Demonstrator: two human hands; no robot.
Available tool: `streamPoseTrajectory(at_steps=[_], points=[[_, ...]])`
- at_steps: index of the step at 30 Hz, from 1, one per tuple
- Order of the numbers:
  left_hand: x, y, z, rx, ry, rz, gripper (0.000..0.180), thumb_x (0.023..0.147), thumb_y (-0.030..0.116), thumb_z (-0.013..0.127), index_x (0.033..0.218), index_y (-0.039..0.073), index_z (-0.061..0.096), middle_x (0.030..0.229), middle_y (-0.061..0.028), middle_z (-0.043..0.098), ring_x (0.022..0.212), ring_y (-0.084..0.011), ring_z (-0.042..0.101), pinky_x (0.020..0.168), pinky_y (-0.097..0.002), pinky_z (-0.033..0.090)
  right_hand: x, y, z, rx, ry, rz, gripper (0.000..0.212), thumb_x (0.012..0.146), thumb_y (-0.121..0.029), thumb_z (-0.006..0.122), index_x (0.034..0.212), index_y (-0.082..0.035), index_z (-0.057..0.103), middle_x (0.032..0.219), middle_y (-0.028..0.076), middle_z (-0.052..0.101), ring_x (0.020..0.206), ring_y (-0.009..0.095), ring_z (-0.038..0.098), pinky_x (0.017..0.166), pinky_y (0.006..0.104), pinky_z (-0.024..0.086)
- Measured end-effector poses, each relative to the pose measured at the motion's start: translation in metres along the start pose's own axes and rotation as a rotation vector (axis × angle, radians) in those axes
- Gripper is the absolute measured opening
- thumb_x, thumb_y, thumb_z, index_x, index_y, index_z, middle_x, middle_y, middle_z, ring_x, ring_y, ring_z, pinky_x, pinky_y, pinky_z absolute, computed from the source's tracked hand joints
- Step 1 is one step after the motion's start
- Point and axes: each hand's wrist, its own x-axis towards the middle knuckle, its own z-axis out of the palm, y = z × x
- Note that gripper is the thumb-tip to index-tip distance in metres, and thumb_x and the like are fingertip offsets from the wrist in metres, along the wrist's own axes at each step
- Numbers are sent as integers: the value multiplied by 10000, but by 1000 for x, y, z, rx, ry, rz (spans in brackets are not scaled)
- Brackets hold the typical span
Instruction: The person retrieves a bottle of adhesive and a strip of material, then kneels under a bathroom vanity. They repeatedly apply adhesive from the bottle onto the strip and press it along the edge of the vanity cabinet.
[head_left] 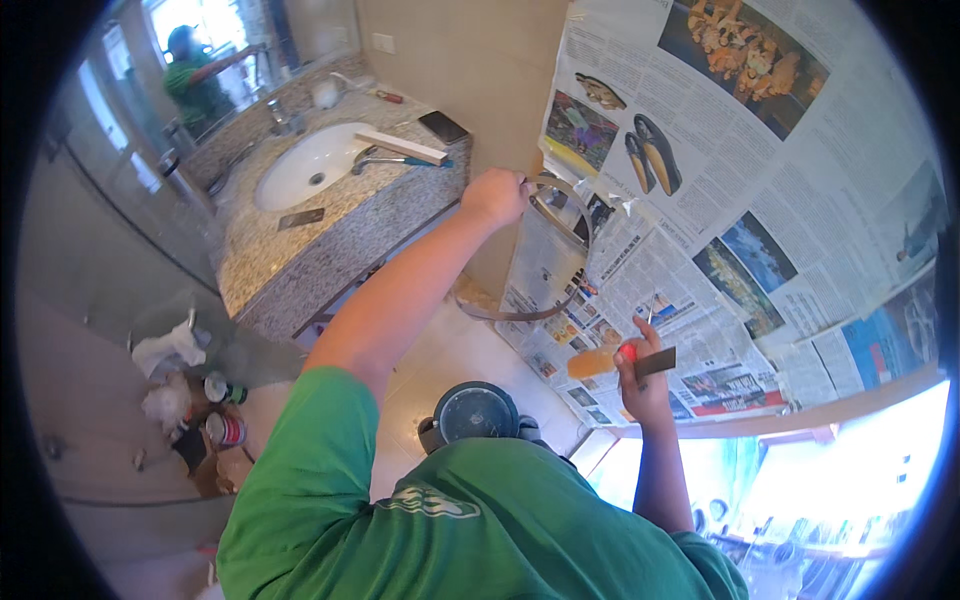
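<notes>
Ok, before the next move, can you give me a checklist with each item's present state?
1. Left hand grips the strip: ok.
2. Strip laid out straight: not ok, it hangs in a loop.
3. Right hand holds the dark blade: ok.
4. Newspaper free of gaps behind the strip and hands: cannot tell, they hide parts of it.
5. Hammer on the counter, apart from both hands: ok.

Bright green shirt [520, 540], short left sleeve [325, 440], pale outlined emblem [434, 502] on the chest, soft creases
</notes>
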Motion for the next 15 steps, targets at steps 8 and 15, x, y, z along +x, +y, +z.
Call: streamPoseTrajectory(at_steps=[8, 15], points=[[30, -22, 29, 68, -138, 68, 254, 942, 286, 626, 1064, 105, 756, 1043, -178, 741, 981, -378, 711, 873, -502, 564, -114, -16, 13, -22, 19, 428, 225, 990, -200, 670, 1034, 10, 603, 1476, 265, 483, 1284, 432, 544, 1056, 497, 458], [30, -32, 37, 118, -48, 132, 372, 871, 217, 655, 1224, 108, 704, 1192, -167, 715, 1150, -389, 642, 983, -482, 526, -203, 52, 41, 6, 23, 600, 213, 977, -189, 670, 999, 7, 589, 1417, 236, 492, 1250, 403, 543, 1050, 485, 451]])
